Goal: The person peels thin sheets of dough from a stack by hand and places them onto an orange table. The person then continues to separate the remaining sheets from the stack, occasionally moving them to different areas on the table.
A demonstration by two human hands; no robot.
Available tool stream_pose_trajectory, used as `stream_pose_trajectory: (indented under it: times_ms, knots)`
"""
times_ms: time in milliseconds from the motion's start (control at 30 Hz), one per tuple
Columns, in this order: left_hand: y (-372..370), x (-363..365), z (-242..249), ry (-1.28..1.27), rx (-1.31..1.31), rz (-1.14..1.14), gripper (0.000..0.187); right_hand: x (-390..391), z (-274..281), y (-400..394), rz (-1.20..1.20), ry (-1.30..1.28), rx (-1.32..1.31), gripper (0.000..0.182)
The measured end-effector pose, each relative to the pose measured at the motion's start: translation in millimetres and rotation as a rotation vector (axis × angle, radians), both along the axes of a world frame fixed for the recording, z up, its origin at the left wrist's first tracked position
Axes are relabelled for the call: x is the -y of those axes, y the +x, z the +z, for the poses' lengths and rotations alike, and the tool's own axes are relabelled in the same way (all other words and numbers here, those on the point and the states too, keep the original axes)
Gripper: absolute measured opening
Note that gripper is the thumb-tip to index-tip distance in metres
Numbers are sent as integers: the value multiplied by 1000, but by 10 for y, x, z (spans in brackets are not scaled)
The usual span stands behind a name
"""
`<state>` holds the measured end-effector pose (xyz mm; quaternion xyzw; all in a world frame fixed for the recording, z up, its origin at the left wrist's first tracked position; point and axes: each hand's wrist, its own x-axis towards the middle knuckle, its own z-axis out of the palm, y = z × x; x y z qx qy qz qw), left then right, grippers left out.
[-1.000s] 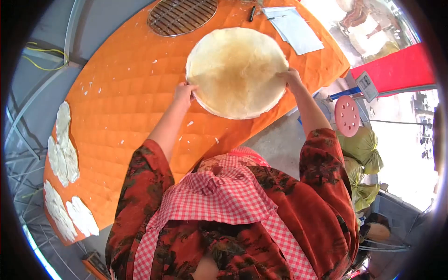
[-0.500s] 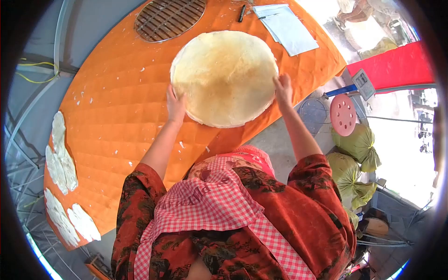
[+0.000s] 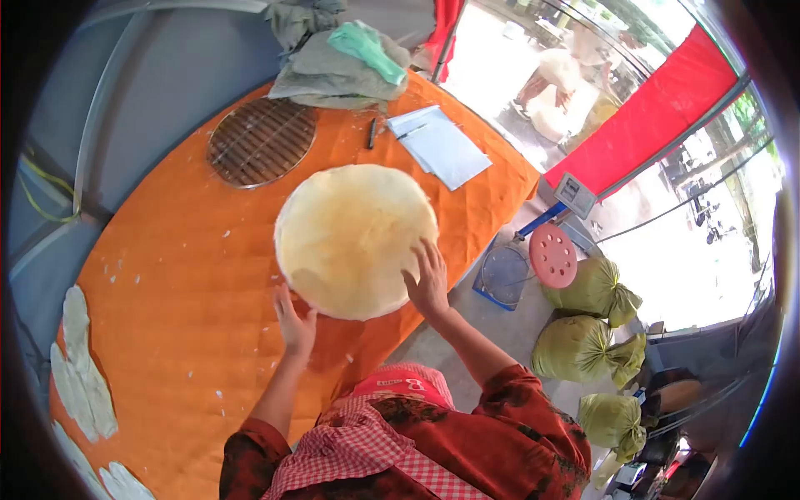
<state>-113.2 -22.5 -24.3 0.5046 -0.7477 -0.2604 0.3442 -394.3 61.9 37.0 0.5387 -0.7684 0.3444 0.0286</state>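
A large, round, pale-yellow stack of thin flatbread sheets (image 3: 358, 233) lies on the orange-covered table (image 3: 200, 308), with a white rim and a browner tint on top. My left hand (image 3: 296, 325) is at its lower left edge, thumb and fingers apart, holding nothing. Over the right edge, my right hand (image 3: 429, 283) spreads its fingers, and the fingertips overlap the top of the stack. Neither hand is wrapped round the rim.
A round wire rack (image 3: 262, 142), a black marker (image 3: 372, 133) and papers with a pen (image 3: 442, 148) lie beyond the stack. White gloves (image 3: 83, 375) rest at the left edge. Right of the table are a scale (image 3: 504, 275), a pink stool (image 3: 552, 256) and tied sacks (image 3: 575, 346).
Both hands have let go of the stack's sides; my right fingers have spread over its right edge. The view has tilted up, bringing in grey cloths at the far end.
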Motion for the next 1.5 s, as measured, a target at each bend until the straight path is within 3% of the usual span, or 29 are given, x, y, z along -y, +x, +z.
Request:
stream_pose_trajectory:
  times_ms: [100, 200, 300, 367, 400, 467, 567, 633, 733, 800, 933, 1067, 1200, 1400, 1433, 1500]
  knots:
    - [682, -452, 212, 124, -93, -35, 69, -167, -12, 619, 189, -7, 70, 44]
    - [1754, -771, 166, -159, 9, 69, 59, -242, -185, 1265, 260, -18, 180, 37]
    - [3053, -1135, 174, -7, -136, 426, 47, -427, -217, 2002, 412, 59, 175, 16]
    - [3998, -1436, 75, -56, -107, 613, 43, -389, -360, 2681, 540, 97, 273, 9]
    - [4508, -1546, 28, -92, -89, 747, 41, -425, -471, 3033, 550, 104, 369, 12]
    - [5325, -1762, 84, -126, 100, 909, 36, -384, -262, 3680, 724, 363, 311, 18]
    - [6267, -1880, 13, -139, 305, 948, 27, -111, -230, 4692, 875, 698, 416, 26]
    - [6637, -1886, -161, -99, 373, 925, 23, 97, -105, 5392, 1031, 746, 440, 27]
    - [6815, -1934, -228, -137, 455, 903, 21, 545, 169, 6529, 1305, 735, 334, 26]
    - [6818, -1918, -188, -116, 454, 901, 20, 1092, -29, 7199, 1575, 363, 121, 20]
    - [6822, -1907, -151, -21, 484, 919, 21, 2321, -111, 8707, 1468, 205, -142, 15]
    - [6834, -1835, -169, 64, 530, 864, 25, 3348, -428, 9837, 1148, 142, -372, 35]
    - [6868, -1820, -169, 139, 515, 841, 27, 3840, -609, 10262, 1061, -124, -520, 40]
    - [6910, -1834, -164, 199, 507, 800, 30, 4380, -541, 10563, 1228, -21, -611, 42]
    - [6915, -1833, -171, 190, 507, 802, 31, 4425, -496, 10595, 1260, 32, -556, 30]
    - [6947, -1814, -139, 178, 463, 792, 29, 4516, -372, 10587, 1296, -8, -610, 30]
